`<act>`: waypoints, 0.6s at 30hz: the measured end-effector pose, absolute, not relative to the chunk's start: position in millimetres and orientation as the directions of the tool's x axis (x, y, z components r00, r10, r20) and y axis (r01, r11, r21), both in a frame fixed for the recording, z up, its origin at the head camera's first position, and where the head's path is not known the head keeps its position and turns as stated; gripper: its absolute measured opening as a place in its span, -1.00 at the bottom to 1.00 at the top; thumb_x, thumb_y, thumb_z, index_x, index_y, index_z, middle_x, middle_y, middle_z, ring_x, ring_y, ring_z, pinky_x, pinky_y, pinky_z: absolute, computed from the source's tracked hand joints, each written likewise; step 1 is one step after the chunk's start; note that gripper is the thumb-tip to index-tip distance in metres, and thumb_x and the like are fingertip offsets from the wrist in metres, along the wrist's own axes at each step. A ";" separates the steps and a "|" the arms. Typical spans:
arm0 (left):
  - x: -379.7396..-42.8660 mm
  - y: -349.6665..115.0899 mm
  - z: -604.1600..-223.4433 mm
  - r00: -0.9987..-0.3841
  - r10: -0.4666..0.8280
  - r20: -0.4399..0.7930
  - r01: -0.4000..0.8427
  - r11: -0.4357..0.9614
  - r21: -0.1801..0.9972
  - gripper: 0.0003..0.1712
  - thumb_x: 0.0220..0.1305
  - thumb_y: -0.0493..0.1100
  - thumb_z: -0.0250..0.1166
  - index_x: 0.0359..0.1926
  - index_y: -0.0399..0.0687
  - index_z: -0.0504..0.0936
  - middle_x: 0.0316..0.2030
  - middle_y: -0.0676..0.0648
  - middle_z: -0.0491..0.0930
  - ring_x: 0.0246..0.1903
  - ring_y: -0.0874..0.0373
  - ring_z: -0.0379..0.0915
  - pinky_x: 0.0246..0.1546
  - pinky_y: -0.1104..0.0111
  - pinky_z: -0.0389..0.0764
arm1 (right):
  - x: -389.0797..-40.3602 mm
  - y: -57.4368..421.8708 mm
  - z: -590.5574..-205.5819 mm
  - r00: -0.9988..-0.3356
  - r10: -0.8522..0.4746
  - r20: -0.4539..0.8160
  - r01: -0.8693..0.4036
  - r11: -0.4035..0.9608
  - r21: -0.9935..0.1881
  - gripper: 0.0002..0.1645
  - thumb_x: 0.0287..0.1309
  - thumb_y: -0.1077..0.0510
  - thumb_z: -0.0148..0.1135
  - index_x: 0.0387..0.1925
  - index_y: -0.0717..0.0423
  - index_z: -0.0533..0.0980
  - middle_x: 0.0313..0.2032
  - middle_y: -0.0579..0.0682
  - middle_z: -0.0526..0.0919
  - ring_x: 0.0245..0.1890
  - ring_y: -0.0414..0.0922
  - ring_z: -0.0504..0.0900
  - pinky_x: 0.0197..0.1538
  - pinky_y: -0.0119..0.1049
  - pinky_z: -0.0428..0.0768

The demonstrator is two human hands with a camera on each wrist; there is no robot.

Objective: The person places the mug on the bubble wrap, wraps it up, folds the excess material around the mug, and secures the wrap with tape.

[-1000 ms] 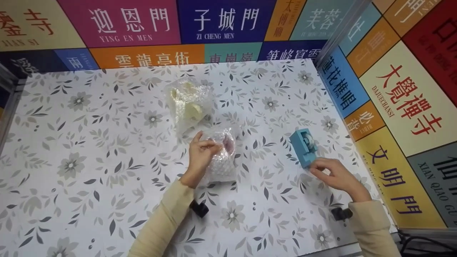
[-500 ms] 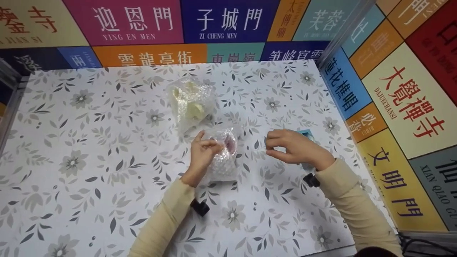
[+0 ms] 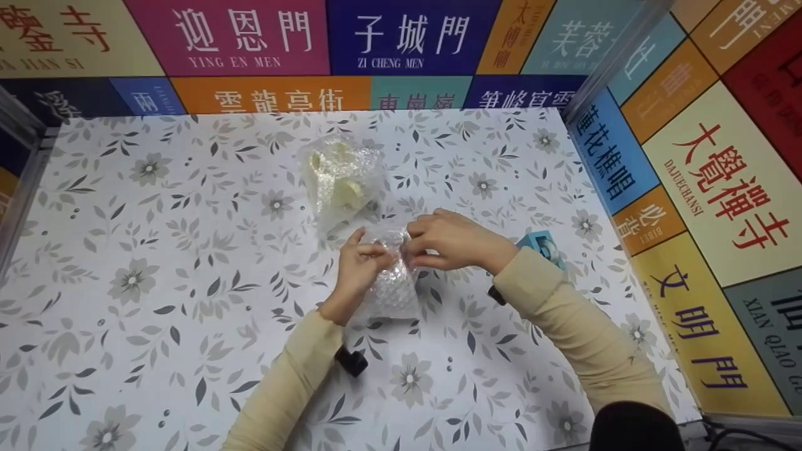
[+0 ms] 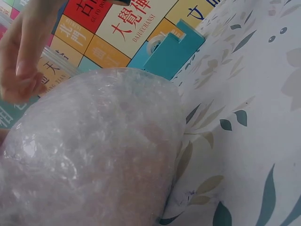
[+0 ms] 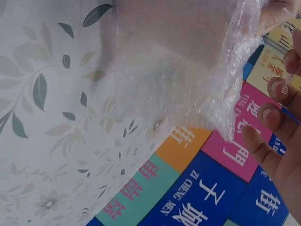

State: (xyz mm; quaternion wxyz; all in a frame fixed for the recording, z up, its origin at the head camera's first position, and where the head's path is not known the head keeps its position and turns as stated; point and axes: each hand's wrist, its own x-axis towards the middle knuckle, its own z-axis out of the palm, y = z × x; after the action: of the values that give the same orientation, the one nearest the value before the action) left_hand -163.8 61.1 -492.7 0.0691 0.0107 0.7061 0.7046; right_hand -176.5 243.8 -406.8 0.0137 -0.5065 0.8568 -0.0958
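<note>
A bubble-wrapped package (image 3: 391, 294) lies at the middle of the table, and a pinkish thing shows faintly through its wrap (image 4: 108, 141). My left hand (image 3: 360, 266) pinches the wrap near its upper left side. From the right, my right hand (image 3: 451, 241) reaches over the package's upper edge with bent fingers. In the right wrist view a thin clear strip, like tape, shows at the right hand's fingers (image 5: 277, 117), beside the wrap. Right of the hands stands a blue tape dispenser (image 3: 539, 244), partly covered by the right sleeve, its roll visible.
A second bubble-wrapped bundle (image 3: 341, 181) with pale yellow pieces inside lies just behind the package. The floral-patterned table (image 3: 207, 326) meets printed panels (image 3: 250, 37) at the back and right. A dark rounded object (image 3: 636, 429) shows at the bottom right.
My right hand has moved left from the front end of the tape dispenser to the package's upper edge. My left hand has stayed in place on the wrap.
</note>
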 end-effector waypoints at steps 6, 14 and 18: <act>-164.5 61.9 -493.5 -0.991 0.120 -0.063 -0.060 0.035 0.998 -0.87 -0.22 -0.46 0.31 -0.50 -0.47 0.63 0.19 -0.43 0.22 0.26 -0.16 0.04 0.28 0.11 -0.03 | -185.6 233.4 -414.4 -0.486 -0.873 0.042 -0.869 0.477 -0.133 -0.80 0.00 0.02 0.21 -0.62 -0.03 0.45 -0.56 -0.10 0.30 -0.52 -0.09 0.35 -0.47 -0.19 0.27; -165.2 60.5 -495.1 -0.989 0.123 -0.078 -0.074 0.040 0.996 -0.87 -0.22 -0.46 0.29 -0.50 -0.44 0.64 0.21 -0.41 0.20 0.27 -0.16 0.02 0.29 0.05 -0.14 | -189.7 228.4 -419.8 -0.501 -0.864 0.050 -0.861 0.492 -0.125 -0.71 -0.11 -0.01 0.28 -0.69 -0.01 0.38 -0.57 -0.11 0.27 -0.54 -0.11 0.31 -0.45 -0.20 0.25; -164.5 60.0 -493.9 -0.990 0.118 -0.076 -0.071 0.048 0.996 -0.87 -0.22 -0.46 0.29 -0.50 -0.45 0.64 0.21 -0.41 0.20 0.27 -0.17 0.02 0.29 0.06 -0.11 | -189.5 226.2 -418.8 -0.537 -0.843 0.028 -0.839 0.530 -0.119 -0.71 -0.14 -0.04 0.29 -0.69 -0.02 0.42 -0.57 -0.11 0.29 -0.52 -0.11 0.34 -0.42 -0.20 0.26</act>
State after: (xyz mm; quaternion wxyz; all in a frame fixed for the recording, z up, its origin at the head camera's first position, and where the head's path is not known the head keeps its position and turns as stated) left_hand -164.5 60.0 -493.9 0.0685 0.0161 0.7205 0.6899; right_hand -189.5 226.2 -418.8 0.0167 -0.4811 0.8745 -0.0590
